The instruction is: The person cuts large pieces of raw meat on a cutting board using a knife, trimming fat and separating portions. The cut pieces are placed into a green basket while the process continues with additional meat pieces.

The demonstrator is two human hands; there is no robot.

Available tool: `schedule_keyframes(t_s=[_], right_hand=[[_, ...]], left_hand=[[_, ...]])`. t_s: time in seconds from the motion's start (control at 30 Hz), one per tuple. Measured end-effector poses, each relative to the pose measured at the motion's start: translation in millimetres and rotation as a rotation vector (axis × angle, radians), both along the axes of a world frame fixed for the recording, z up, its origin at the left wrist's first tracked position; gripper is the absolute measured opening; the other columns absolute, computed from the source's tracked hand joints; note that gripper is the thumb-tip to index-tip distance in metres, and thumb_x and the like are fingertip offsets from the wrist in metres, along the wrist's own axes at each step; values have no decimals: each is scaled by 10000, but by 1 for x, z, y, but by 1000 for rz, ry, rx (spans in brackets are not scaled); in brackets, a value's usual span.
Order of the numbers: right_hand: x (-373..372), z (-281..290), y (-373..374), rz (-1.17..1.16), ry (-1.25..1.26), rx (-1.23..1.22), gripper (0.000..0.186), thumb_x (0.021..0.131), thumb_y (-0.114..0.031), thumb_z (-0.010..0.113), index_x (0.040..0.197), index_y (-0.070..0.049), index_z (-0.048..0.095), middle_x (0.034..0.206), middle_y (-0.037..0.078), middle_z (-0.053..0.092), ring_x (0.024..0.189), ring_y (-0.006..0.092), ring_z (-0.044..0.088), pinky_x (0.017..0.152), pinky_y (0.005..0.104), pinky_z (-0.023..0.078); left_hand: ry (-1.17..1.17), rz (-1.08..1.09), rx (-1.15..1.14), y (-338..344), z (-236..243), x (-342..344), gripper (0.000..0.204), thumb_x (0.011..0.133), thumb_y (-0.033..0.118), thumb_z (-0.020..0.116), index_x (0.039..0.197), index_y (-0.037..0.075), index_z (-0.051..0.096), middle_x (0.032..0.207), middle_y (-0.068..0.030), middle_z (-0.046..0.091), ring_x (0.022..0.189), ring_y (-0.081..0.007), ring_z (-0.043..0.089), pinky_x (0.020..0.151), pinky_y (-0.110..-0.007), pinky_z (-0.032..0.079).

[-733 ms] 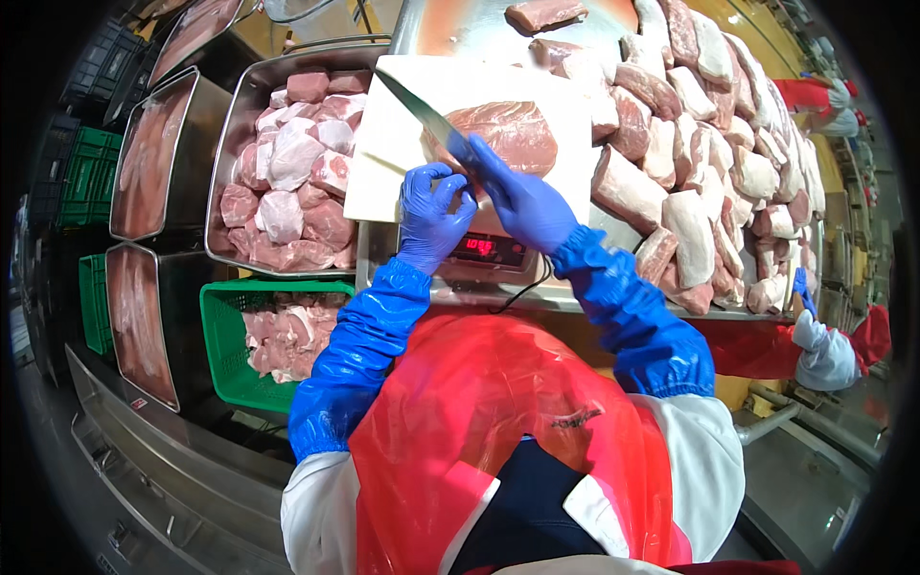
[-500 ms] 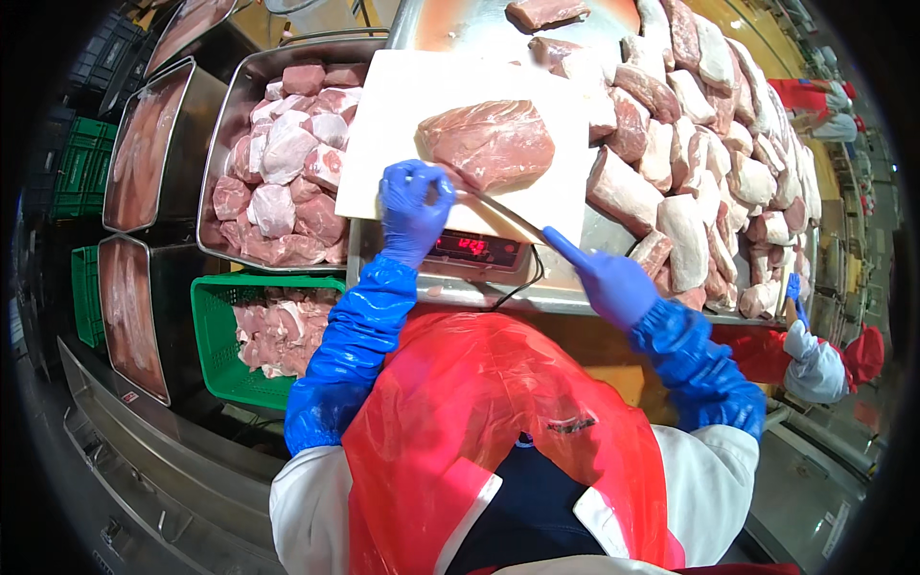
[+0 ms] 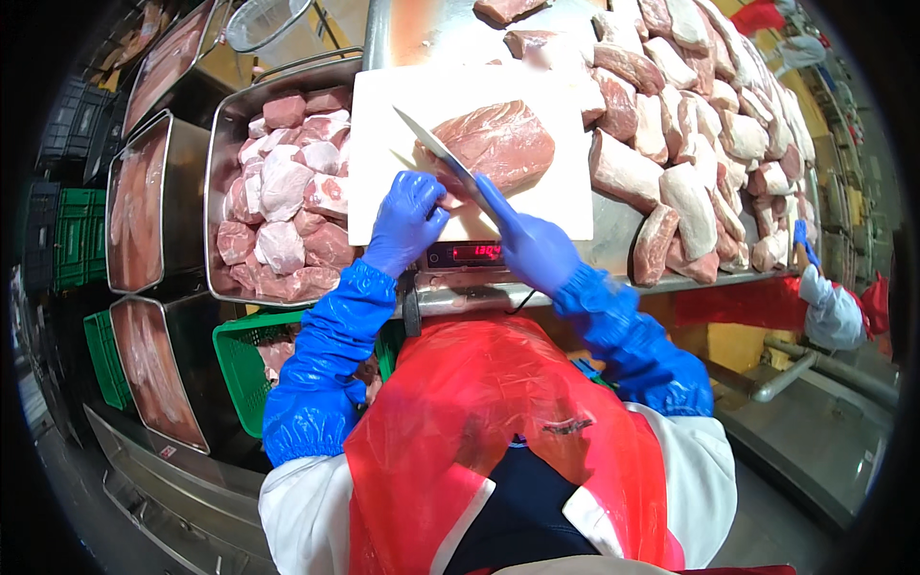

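A large boneless piece of pink pork (image 3: pixel 496 146) lies on a white cutting board (image 3: pixel 383 144). My right hand (image 3: pixel 537 247), in a blue glove, is closed round the blue handle of a knife (image 3: pixel 436 144). The blade lies slantwise over the pork's left end, its tip pointing up and left past the meat. My blue-gloved left hand (image 3: pixel 406 222) is at the pork's near left corner, fingers curled together. Whatever those fingertips pinch is hidden. Under the board's near edge sits a scale with a lit red display (image 3: pixel 476 252).
Left of the board stands a steel tub (image 3: pixel 218 172) of pork chunks, with a green crate (image 3: pixel 238 374) of trimmings nearer me. Many pork loins (image 3: pixel 688 216) are heaped on the steel table at right. Further left are meat-filled steel bins (image 3: pixel 163 125). A co-worker's sleeve (image 3: pixel 830 307) shows far right.
My right hand has brought the knife left and up, so its blade now crosses the pork's left end. My left hand has shifted slightly down and left. The whole view has shifted slightly.
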State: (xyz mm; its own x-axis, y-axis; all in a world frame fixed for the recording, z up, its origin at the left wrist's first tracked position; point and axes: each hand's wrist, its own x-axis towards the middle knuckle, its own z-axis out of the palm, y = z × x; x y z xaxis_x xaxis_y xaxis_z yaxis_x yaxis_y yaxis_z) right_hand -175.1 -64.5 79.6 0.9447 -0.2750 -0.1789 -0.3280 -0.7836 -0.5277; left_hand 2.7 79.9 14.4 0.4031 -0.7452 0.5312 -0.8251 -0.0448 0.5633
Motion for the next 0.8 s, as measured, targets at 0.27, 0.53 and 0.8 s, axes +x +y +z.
schedule_keyframes(t_s=[0.27,0.53,0.8], right_hand=[[-94,94,2,-13,341,28,786,926,-69,531,1603,-264,181,859,261,661,718,385,658,659,457,524],[121,44,1,-568,-210,589,755,932,-146,503,1606,-137,162,900,180,648,618,195,607,569,338,529],[71,43,52,-219,320,-18,945,825,-58,559,1606,-166,38,952,309,683,854,450,686,780,537,531]], left_hand=[[196,37,13,-6,20,54,231,754,61,654,980,31,623,969,-145,599,958,-328,585,851,-427,497],[7,-271,46,-5,9,50,240,682,102,743,891,81,627,1013,-112,581,947,-353,552,835,-443,499],[12,-235,-50,0,-5,59,185,716,139,705,849,45,616,947,-114,596,918,-340,564,807,-436,512]])
